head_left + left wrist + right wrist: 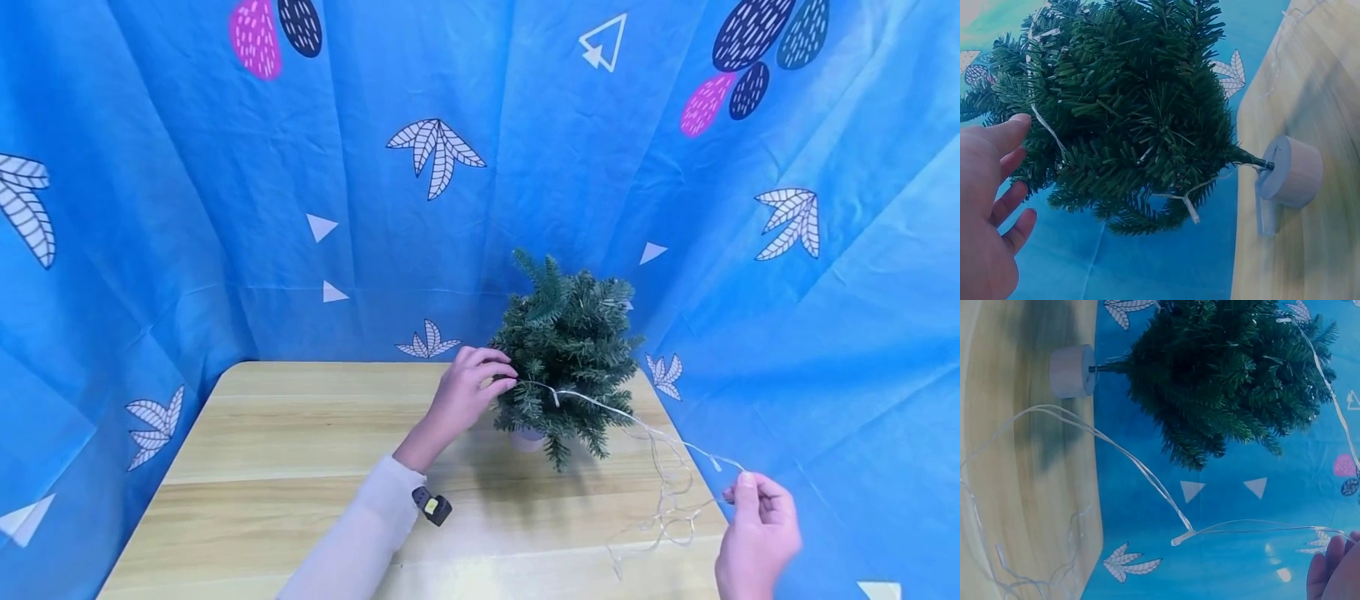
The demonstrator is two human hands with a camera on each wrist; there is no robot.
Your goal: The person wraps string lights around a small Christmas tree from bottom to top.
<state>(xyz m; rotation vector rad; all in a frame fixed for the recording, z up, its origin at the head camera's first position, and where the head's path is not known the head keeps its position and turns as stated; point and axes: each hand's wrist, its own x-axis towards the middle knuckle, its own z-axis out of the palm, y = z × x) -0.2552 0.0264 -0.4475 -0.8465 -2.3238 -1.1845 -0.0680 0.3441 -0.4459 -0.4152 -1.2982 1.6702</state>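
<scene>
A small artificial Christmas tree [573,342] stands at the far right of the table on a round pale base [1300,172]. Clear-wired string lights [600,403] run across its front branches, with one bulb hanging by the lower branches in the left wrist view. My left hand [467,390] is at the tree's left side, fingers spread and loosely bent, thumb tip close to the wire. Off to the right, my right hand [759,533] pinches the wire between thumb and fingers, drawing a stretch of it out from the tree. Loose loops dangle below this stretch.
The light wooden table [315,467] has its back and right edges close to the tree. Blue patterned cloth [360,167] hangs behind and at both sides. A black device with a yellow mark [432,506] sits on the left wrist, over a white sleeve [360,525].
</scene>
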